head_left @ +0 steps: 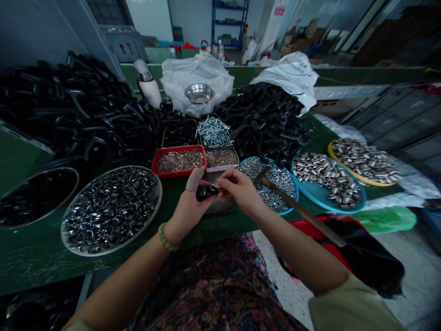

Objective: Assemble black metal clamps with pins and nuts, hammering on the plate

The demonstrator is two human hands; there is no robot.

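Observation:
My left hand [186, 209], with a pale wrap on one digit, is closed around a dark black part [203, 193], perhaps plastic. At that part's right end, my right hand [241, 189] pinches a small shiny metal piece [215, 187]; its exact kind is too small to make out. Both hands meet above a flat metal plate [222, 207] on the green table [186, 250]. Just beyond them stand a red tray [154, 169] of small metal pins and a pale tray [223, 168] of tiny metal pieces.
Screws [214, 132] are heaped behind the trays. A hammer [299, 209] lies across a blue basin [296, 195] of small metal parts. Metal sleeves [325, 177] are at right, black rings [112, 209] at left. Black curved parts [265, 117] and a bottle [150, 92] stand behind.

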